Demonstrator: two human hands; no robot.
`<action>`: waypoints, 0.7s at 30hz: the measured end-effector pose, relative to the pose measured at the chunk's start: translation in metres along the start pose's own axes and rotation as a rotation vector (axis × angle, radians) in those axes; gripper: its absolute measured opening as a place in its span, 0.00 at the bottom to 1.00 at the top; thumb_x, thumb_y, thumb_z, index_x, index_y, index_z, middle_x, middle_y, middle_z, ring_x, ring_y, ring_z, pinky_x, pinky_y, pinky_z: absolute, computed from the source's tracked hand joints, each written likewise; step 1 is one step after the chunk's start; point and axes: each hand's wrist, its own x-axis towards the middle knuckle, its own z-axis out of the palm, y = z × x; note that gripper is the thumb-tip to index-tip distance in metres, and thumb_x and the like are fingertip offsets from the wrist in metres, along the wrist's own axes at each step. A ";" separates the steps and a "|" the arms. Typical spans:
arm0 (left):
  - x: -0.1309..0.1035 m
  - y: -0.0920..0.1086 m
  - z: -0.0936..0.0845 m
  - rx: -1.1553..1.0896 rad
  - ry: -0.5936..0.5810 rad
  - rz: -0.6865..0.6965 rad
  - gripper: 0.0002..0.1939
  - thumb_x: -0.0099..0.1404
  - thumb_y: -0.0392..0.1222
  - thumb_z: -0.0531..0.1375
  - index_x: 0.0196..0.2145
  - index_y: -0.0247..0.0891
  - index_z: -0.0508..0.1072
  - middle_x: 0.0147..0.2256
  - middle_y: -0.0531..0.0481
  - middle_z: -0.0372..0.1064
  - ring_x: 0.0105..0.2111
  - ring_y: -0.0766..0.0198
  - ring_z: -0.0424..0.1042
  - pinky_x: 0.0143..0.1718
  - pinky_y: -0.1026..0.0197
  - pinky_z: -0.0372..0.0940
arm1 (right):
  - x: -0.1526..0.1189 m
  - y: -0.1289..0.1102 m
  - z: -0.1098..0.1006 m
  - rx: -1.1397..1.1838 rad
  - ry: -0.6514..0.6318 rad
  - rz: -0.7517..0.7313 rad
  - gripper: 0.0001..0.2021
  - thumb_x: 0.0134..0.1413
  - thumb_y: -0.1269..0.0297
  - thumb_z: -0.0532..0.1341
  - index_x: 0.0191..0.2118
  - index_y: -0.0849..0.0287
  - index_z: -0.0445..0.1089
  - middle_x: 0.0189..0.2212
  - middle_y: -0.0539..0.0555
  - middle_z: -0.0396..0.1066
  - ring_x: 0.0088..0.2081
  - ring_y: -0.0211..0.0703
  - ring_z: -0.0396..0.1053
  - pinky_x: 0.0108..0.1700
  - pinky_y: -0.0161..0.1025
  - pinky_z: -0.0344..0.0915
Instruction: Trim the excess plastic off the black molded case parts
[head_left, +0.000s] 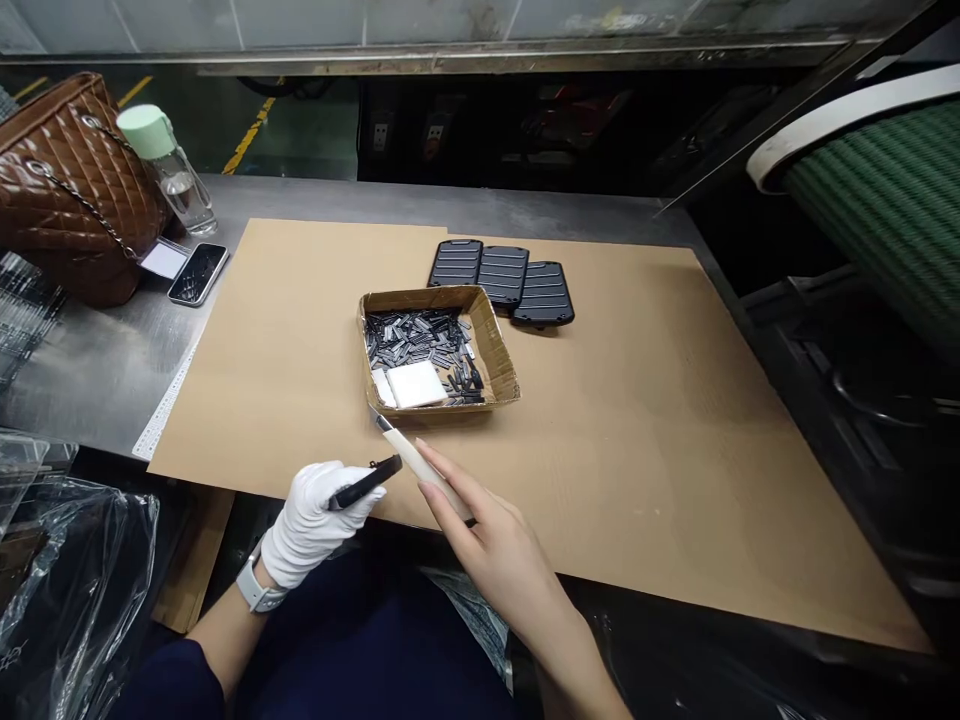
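Note:
My left hand (319, 510), in a white glove, is closed round a black plastic part (365, 483) near the front edge of the cardboard sheet. My bare right hand (487, 530) grips a knife (427, 468) with a pale handle. Its blade points up and left, close to the near side of a cardboard box (499, 365). Many small black pieces (412, 338) and a white block (417, 384) lie in that box. Behind it are three black ribbed panels (544, 293), partly overlapping.
At the back left of the metal table (90, 380) stand a brown quilted bag (82, 190) and a bottle (180, 180), with a phone (199, 274) beside them. Clear plastic wrap (82, 570) hangs at the lower left. A green ribbed object (892, 190) is at the upper right.

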 end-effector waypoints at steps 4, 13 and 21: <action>-0.002 0.001 0.003 0.066 0.000 0.020 0.08 0.66 0.40 0.57 0.33 0.38 0.75 0.20 0.54 0.67 0.19 0.68 0.64 0.24 0.65 0.60 | -0.002 -0.002 0.000 -0.067 0.041 -0.060 0.18 0.63 0.64 0.53 0.57 0.56 0.67 0.52 0.54 0.72 0.50 0.47 0.73 0.48 0.38 0.73; 0.002 0.007 0.008 0.146 0.019 0.091 0.11 0.68 0.40 0.54 0.32 0.36 0.76 0.18 0.54 0.65 0.18 0.68 0.62 0.22 0.65 0.57 | -0.008 -0.011 0.000 -0.201 0.092 -0.177 0.18 0.64 0.66 0.52 0.58 0.58 0.66 0.47 0.56 0.76 0.41 0.43 0.77 0.40 0.33 0.74; 0.007 0.012 0.010 0.162 -0.005 0.074 0.15 0.69 0.41 0.53 0.29 0.36 0.75 0.17 0.53 0.65 0.17 0.70 0.62 0.21 0.66 0.57 | -0.013 -0.016 0.005 -0.329 0.138 -0.300 0.18 0.66 0.66 0.50 0.58 0.59 0.66 0.34 0.56 0.78 0.28 0.38 0.75 0.31 0.29 0.70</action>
